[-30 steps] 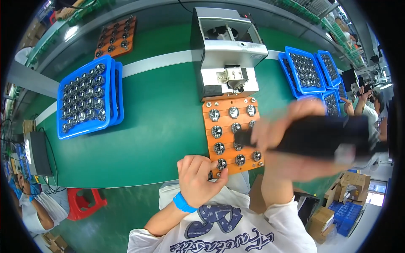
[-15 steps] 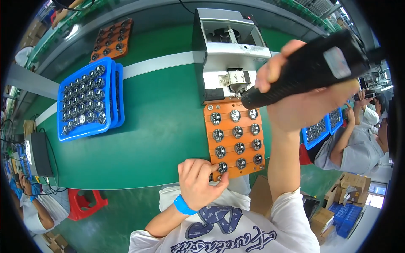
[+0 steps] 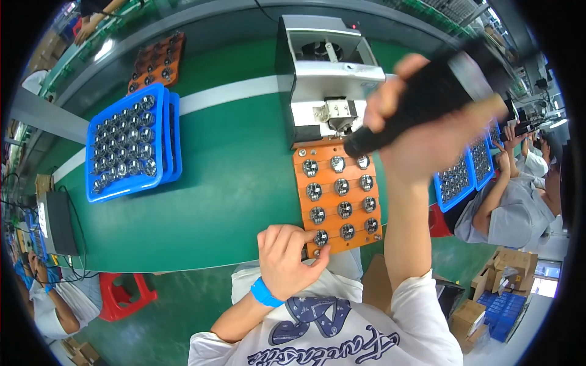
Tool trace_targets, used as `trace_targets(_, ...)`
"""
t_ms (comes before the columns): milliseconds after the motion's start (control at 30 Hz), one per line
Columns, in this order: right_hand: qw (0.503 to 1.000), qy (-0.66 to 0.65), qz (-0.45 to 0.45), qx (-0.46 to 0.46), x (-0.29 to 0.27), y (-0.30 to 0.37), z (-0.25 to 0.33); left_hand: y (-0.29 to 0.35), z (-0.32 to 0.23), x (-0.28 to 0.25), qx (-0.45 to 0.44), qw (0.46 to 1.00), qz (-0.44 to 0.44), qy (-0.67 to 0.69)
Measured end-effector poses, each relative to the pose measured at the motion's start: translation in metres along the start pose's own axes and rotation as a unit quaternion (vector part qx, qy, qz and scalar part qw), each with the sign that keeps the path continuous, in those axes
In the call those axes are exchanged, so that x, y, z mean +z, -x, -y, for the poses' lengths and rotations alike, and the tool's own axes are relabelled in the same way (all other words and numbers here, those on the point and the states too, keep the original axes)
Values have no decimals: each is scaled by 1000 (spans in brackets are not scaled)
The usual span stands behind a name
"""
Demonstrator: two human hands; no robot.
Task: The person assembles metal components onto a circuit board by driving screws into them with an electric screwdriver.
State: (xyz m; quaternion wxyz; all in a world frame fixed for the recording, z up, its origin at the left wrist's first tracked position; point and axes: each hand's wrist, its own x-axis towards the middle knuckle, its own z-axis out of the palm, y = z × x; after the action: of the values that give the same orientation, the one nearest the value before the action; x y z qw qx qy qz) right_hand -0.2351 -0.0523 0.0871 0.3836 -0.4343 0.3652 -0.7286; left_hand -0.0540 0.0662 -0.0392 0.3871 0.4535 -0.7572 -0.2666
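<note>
Green tabletop [image 3: 201, 219]: hands [image 3: 284, 257] apart, left pinching orange plate [image 3: 356, 197], right [image 3: 430, 143] gripping tilted tool [image 3: 424, 94].

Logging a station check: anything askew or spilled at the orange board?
Nothing stands out. The round parts sit in rows on the orange board; the left hand touches its near-left corner and the right hand holds the black tool.

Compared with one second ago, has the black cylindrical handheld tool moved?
Yes: the black tool moved up the picture, its tip nearer the silver boxy metal machine.
</note>
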Motion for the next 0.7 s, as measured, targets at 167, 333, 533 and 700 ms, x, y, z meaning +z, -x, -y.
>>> trace_targets(167, 999, 14, -15, -49, -6, 89, 37, -2, -2, 0, 13, 1000, 9, -2)
trace_targets(333, 999, 4, 16, -51, -6, 126, 24, -2, 1, 3, 10, 1000, 6, -5)
trace_targets(533, 1000, 13, -1, 12, -4, 139, 16, 1, 2, 4, 10, 1000, 0, -1)
trace_targets(700, 999, 31, 7, 6, -2, 140, 12, 1, 1, 4, 9, 1000, -9, 8)
